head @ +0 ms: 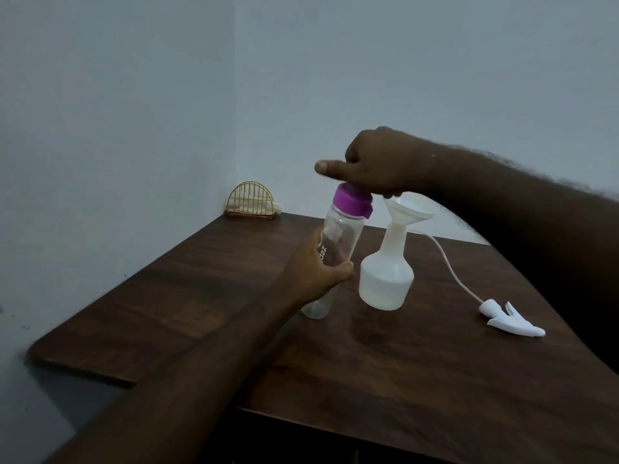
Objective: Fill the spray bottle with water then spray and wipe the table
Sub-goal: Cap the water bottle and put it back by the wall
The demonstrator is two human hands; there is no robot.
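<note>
Centrally, a clear plastic water bottle with a purple lid stands tilted on the dark wood-grain table. Its contents cannot be told. Left hand grasps its body; right hand rests on the lid, fingers curled over it. At 3 o'clock, just beside, a translucent white spray bottle carries a funnel. Its white spray head with tube lies at 4 o'clock. A gold wire holder stands at 11 o'clock.
</note>
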